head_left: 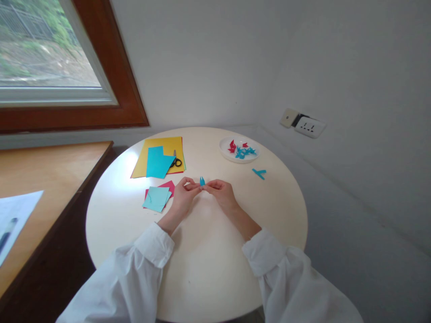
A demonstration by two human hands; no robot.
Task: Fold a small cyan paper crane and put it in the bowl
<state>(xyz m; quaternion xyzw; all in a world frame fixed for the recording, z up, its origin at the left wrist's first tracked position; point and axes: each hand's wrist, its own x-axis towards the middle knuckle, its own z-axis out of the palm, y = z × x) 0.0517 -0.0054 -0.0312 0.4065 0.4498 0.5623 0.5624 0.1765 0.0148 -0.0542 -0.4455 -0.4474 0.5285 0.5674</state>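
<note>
Between the fingertips of both hands, over the middle of the round table, is a small blue folded paper piece [202, 181] with pointed tips upward. My left hand [184, 194] pinches its left side, and my right hand [220, 192] pinches its right side. Its lower part is hidden by the fingers. Left of my left hand lie light blue paper squares [156, 198] on top of pink paper [169, 186]. Beyond them, blue sheets [155, 162] and black-handled scissors [177, 162] rest on a stack of yellow paper [172, 142].
A white plate [222, 154] at the table's back right holds several small red and blue folded paper pieces. Blue paper strips [259, 173] lie in front of it. At left stands a wooden desk [67, 163] with a white sheet [20, 211] and a pen [8, 233].
</note>
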